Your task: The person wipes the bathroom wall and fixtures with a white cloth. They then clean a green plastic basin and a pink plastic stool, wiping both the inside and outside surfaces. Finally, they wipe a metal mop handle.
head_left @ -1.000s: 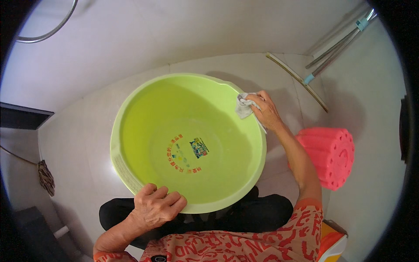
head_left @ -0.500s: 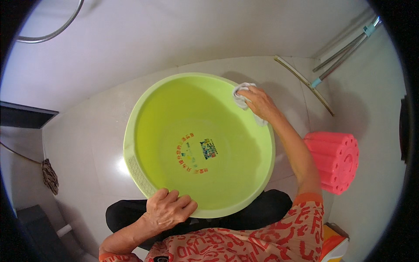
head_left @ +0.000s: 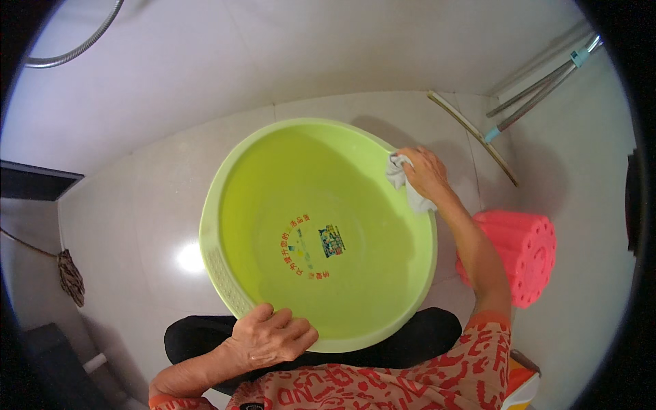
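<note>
A large lime-green plastic basin [head_left: 294, 184] rests tilted toward me, its near rim over my dark-trousered legs. Printed red lettering and a small picture mark its inner bottom. My left hand [head_left: 272, 336] is closed over the near-left part of the rim, fingers curled around it. At the far-right rim my right hand [head_left: 425, 172] grips a white cloth [head_left: 418, 197], pressing it against the rim. Part of the cloth hangs down along the inner wall of the basin.
On the right stands a pink fluted plastic stool [head_left: 523, 256]. A squeegee [head_left: 471, 137] with a metal handle leans in the far-right corner. A metal shower hose [head_left: 82, 51] hangs at upper left, and a mop head [head_left: 71, 277] is at left. An orange-and-white package [head_left: 523, 386] lies lower right.
My right hand has slid the cloth along the rim, to the right and nearer to me. The basin has shifted slightly right and down in view; my left hand keeps its grip.
</note>
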`<state>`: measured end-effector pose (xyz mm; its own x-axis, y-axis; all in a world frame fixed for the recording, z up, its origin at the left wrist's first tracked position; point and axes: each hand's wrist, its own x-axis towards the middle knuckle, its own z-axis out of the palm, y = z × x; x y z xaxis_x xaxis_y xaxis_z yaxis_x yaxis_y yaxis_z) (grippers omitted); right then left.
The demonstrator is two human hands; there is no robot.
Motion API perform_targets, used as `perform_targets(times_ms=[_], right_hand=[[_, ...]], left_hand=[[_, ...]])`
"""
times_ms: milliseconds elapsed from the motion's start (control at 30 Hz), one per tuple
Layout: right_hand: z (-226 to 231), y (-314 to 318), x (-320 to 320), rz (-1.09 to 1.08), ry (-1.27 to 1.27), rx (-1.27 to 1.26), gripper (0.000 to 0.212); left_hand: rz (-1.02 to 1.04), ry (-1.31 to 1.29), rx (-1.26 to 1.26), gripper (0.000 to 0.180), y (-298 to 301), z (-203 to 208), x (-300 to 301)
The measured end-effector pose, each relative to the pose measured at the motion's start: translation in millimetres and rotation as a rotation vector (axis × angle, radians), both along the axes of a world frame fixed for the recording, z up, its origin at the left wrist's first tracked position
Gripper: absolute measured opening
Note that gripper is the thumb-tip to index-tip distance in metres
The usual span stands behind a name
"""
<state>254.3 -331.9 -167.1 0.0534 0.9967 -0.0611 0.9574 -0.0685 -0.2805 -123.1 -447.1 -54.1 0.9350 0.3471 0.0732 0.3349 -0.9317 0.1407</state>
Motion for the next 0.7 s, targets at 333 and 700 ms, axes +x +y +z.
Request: perform_targets(times_ms=[333,700], right_hand=[[-24.3,94.5,-89.8,0.204,0.010,0.180,0.019],[-17.4,-10.0,-24.7,0.771,-0.379,0.081,0.022]], left_hand=[[0.019,0.013,-0.066,0.010,7.6,3.3,-9.4],[0.001,0.028,-0.103,0.011,9.8,10.1,-10.3]])
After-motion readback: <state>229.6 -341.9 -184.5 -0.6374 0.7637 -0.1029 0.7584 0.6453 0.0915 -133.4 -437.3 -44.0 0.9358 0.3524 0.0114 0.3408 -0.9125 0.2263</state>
